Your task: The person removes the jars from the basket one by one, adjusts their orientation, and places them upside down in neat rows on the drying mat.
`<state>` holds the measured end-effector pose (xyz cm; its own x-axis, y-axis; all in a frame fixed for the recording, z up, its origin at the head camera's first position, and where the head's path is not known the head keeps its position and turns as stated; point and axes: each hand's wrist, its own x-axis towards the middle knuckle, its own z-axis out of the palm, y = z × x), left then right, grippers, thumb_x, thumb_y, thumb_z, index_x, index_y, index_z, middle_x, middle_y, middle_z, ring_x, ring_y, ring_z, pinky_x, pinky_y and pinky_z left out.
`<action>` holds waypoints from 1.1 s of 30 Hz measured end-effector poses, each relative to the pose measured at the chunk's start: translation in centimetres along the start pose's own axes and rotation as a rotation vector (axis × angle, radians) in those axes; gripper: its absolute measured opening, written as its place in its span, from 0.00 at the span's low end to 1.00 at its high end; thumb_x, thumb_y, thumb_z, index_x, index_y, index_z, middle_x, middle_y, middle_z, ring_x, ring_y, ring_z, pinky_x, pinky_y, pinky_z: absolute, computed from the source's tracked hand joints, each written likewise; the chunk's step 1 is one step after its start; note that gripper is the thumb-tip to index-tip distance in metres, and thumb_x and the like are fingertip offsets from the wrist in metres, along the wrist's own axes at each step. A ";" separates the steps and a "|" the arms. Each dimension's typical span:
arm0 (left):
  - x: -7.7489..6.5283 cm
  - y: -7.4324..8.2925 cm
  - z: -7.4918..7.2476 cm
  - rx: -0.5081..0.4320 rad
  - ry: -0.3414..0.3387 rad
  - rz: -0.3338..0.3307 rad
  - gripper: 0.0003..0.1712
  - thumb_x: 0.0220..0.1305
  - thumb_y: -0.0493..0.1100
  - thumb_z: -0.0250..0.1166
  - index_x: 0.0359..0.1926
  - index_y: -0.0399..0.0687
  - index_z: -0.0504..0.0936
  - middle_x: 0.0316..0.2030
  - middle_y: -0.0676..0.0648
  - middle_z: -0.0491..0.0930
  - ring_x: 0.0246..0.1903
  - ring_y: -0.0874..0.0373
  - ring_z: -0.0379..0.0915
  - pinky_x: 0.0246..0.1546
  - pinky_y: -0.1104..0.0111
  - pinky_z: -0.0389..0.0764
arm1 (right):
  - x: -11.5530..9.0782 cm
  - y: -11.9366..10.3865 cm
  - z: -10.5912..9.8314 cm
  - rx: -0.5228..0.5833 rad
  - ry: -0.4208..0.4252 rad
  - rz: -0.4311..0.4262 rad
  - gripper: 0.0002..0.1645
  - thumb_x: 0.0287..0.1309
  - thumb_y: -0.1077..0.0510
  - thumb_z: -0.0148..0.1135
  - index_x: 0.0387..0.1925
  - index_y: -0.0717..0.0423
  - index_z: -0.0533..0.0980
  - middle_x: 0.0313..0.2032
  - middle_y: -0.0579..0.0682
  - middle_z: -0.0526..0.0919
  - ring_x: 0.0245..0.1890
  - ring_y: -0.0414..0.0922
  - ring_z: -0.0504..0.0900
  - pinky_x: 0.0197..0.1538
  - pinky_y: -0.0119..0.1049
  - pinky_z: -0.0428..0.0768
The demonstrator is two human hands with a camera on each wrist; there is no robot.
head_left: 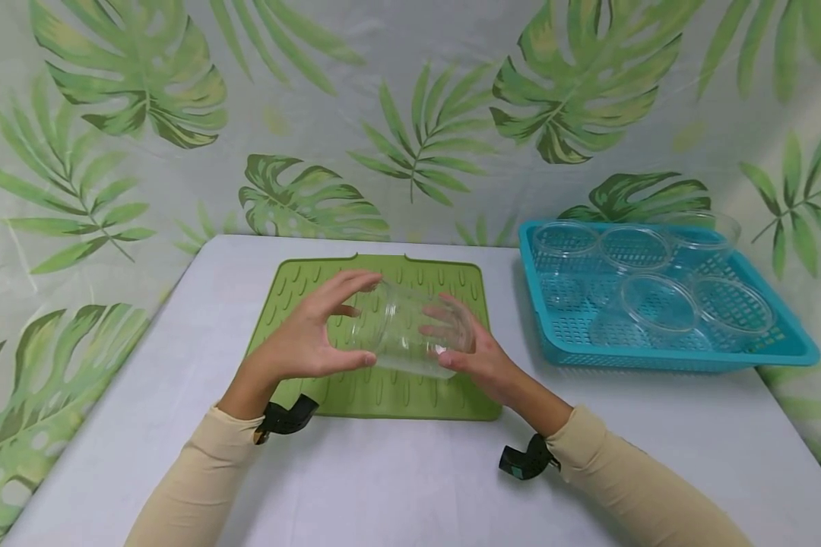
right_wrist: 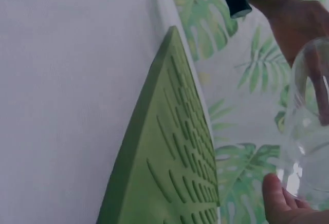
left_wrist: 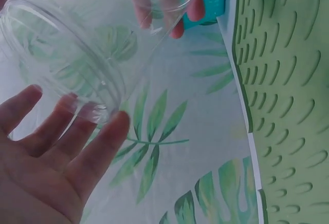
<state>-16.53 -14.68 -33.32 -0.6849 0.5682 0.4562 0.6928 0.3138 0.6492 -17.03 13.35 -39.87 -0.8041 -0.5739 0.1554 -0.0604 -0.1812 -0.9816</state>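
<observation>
Above the green ribbed mat (head_left: 383,403), both hands hold a clear plastic cup (head_left: 410,342) tilted on its side. My left hand (head_left: 311,330) spans its left end, thumb below and fingers above. In the left wrist view, fingertips of the left hand (left_wrist: 56,157) touch near a thick ridge round the cup (left_wrist: 103,80); whether this ridge belongs to a lid or a second cup I cannot tell. My right hand (head_left: 482,357) grips the right end, its fingers showing through the clear wall and its thumb in front.
A blue plastic basket (head_left: 677,363) stands at the right of the white table (head_left: 410,479), with several clear cups (head_left: 657,304) upright in it. Behind the table hangs a leaf-patterned cloth (head_left: 438,45). Black cameras are strapped to both wrists.
</observation>
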 end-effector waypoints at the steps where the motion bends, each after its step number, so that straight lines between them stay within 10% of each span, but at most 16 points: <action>1: 0.0 0.0 0.1 -0.006 0.015 0.004 0.53 0.45 0.39 0.78 0.73 0.44 0.63 0.68 0.39 0.66 0.65 0.41 0.68 0.53 0.52 0.84 | 0.0 0.0 0.0 0.014 0.000 -0.008 0.63 0.58 0.45 0.70 0.78 0.51 0.36 0.76 0.69 0.45 0.74 0.70 0.54 0.68 0.56 0.71; 5: 0.1 -0.1 0.5 -0.035 0.077 0.017 0.54 0.43 0.38 0.79 0.72 0.44 0.64 0.68 0.40 0.67 0.66 0.44 0.67 0.54 0.51 0.83 | 0.0 -0.1 0.2 0.107 -0.010 -0.045 0.63 0.59 0.42 0.68 0.78 0.48 0.36 0.76 0.70 0.39 0.73 0.59 0.61 0.71 0.51 0.69; 10: 0.3 -0.1 0.9 -0.062 0.114 0.021 0.54 0.42 0.37 0.79 0.71 0.41 0.64 0.68 0.40 0.67 0.66 0.42 0.67 0.56 0.54 0.83 | 0.0 -0.2 0.4 0.226 -0.034 -0.084 0.48 0.63 0.47 0.65 0.75 0.44 0.48 0.73 0.57 0.57 0.66 0.43 0.72 0.70 0.39 0.72; 20: 0.2 -0.3 1.2 -0.125 0.144 0.023 0.55 0.41 0.33 0.78 0.72 0.42 0.63 0.69 0.39 0.64 0.66 0.43 0.65 0.57 0.54 0.82 | 0.1 -0.1 0.5 0.284 -0.015 -0.161 0.48 0.60 0.50 0.68 0.73 0.48 0.51 0.67 0.43 0.70 0.63 0.42 0.75 0.66 0.34 0.75; 33: -0.3 -0.4 1.6 -0.101 0.163 0.020 0.58 0.40 0.31 0.80 0.73 0.44 0.61 0.70 0.41 0.64 0.68 0.49 0.65 0.56 0.53 0.83 | 0.1 -1.5 0.6 0.208 0.052 -0.191 0.41 0.59 0.59 0.61 0.70 0.50 0.55 0.64 0.49 0.69 0.61 0.43 0.75 0.63 0.33 0.76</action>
<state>-16.25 -13.71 -34.66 -0.7042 0.4400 0.5572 0.6863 0.2208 0.6930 -16.61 13.07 -38.32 -0.8193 -0.4731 0.3239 -0.0952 -0.4447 -0.8906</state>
